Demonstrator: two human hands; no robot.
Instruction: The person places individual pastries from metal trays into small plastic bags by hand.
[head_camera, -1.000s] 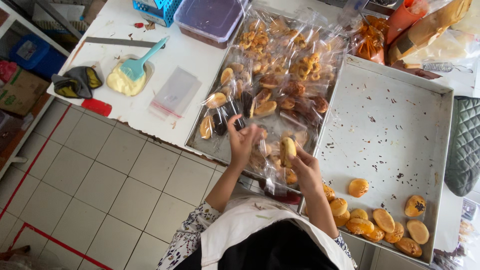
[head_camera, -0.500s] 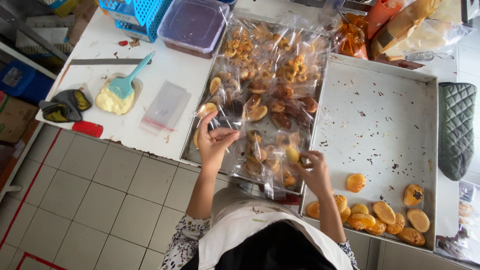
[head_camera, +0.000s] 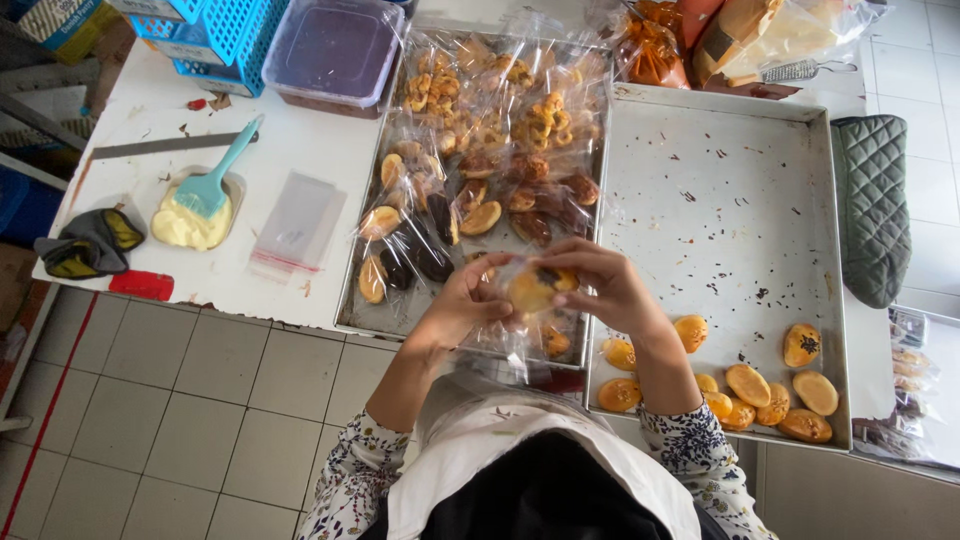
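My left hand (head_camera: 462, 305) and my right hand (head_camera: 600, 285) meet over the near edge of the left tray (head_camera: 350, 305). Together they grip a clear plastic bag holding a golden round pastry (head_camera: 533, 288). The left tray is packed with several bagged pastries (head_camera: 480, 150), some golden, some dark. On the right tray (head_camera: 720, 190), several loose golden pastries (head_camera: 760, 385) lie in the near right corner, just beside my right wrist.
A stack of empty clear bags (head_camera: 297, 223) lies left of the trays. Beside it is a dish of yellow spread with a teal brush (head_camera: 205, 195). A purple lidded tub (head_camera: 335, 50), blue baskets (head_camera: 215, 30), a green oven mitt (head_camera: 872, 205) and a metal ruler (head_camera: 150, 147) surround the trays.
My left hand came back from the bagged pastries on the left tray to meet my right hand. Both now hold one bagged pastry between them.
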